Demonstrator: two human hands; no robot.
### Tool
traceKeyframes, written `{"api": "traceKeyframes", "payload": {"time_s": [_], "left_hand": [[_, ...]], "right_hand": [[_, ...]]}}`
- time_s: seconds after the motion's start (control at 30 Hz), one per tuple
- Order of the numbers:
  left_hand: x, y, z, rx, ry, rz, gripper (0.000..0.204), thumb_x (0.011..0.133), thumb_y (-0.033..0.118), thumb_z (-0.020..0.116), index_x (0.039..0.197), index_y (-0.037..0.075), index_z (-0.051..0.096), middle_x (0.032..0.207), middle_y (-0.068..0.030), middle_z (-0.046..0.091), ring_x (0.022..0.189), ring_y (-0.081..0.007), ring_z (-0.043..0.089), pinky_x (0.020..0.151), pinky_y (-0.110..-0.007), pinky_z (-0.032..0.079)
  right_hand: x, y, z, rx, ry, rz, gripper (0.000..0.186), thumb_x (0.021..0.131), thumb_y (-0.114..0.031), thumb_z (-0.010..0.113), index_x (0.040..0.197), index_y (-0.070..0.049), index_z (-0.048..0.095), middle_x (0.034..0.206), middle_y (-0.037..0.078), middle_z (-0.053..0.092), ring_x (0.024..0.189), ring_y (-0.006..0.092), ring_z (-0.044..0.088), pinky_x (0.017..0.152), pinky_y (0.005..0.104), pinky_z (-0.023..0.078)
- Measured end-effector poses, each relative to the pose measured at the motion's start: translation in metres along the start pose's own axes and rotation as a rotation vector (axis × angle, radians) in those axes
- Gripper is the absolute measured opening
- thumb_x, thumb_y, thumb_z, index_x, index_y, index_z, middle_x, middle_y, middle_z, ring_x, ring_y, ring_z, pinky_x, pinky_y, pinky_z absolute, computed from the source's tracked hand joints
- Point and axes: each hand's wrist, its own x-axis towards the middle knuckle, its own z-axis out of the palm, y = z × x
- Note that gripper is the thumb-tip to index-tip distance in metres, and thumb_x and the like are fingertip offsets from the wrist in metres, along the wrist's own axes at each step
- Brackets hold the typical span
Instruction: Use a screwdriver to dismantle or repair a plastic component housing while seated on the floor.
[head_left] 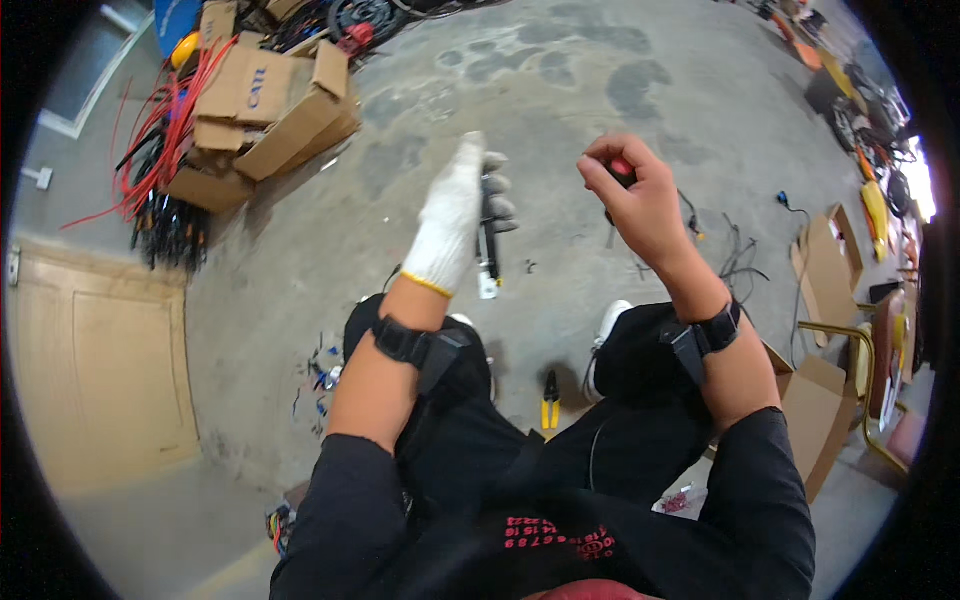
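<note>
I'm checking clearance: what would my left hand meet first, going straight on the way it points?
Seemingly nothing nearby: beyond the left hand the way looks free over grey floor with dark stains, though its height is hard to judge.

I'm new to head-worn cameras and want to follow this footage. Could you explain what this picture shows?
There is no machine here, just a person's own two hands. The picture comes from the left of two wide fisheye cameras worn on the head, looking down, so straight edges bend near the rim.

The left hand, in a white glove, holds a dark tool with a silver end. The bare right hand holds a small red-and-black thing, too covered to identify.

On the grey floor lie yellow-handled pliers. Cardboard boxes and red cables sit at the upper left.
</note>
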Motion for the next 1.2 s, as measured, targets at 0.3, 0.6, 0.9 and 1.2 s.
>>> {"api": "traceKeyframes", "payload": {"time_s": [0.3,0.6,0.9,1.2], "left_hand": [[0.006,-0.011,0.0,0.107,0.001,0.01,0.051,0.098,0.056,0.051,0.103,0.007,0.064,0.075,-0.0047,0.061,0.065,-0.016,0.059,0.057,-0.031,0.048],[0.013,-0.026,0.007,0.201,-0.001,0.105,0.051,0.098,0.055,0.052,0.103,0.006,0.067,0.078,-0.004,0.061,0.067,-0.0151,0.058,0.061,-0.03,0.049],[0.01,-0.02,0.007,0.164,0.035,0.096,0.058,0.095,0.06,0.055,0.101,0.003,0.065,0.077,-0.005,0.06,0.064,-0.0152,0.058,0.056,-0.029,0.048],[0.016,-0.02,0.011,0.18,-0.043,0.047,0.055,0.096,0.059,0.052,0.107,0.007,0.063,0.078,-0.0022,0.062,0.058,-0.014,0.061,0.054,-0.034,0.055]], "right_hand": [[-0.021,0.003,0.044,-0.182,-0.418,-0.297,0.021,0.084,-0.012,0.074,0.104,-0.01,0.066,0.092,0.011,0.064,0.08,0.0282,0.066,0.07,0.0373,0.054],[-0.028,0.01,0.037,-0.203,-0.43,-0.217,0.017,0.086,-0.017,0.071,0.1,-0.008,0.065,0.093,0.012,0.066,0.085,0.0324,0.065,0.073,0.0399,0.054],[-0.022,0.015,0.043,-0.193,-0.457,-0.301,0.014,0.088,-0.017,0.068,0.097,-0.007,0.065,0.09,0.013,0.065,0.08,0.0326,0.065,0.07,0.0418,0.052],[-0.01,0.061,0.029,-0.156,-0.31,0.024,0.018,0.088,-0.017,0.068,0.1,-0.004,0.067,0.083,0.01,0.071,0.074,0.0188,0.071,0.066,0.0335,0.056]]}}
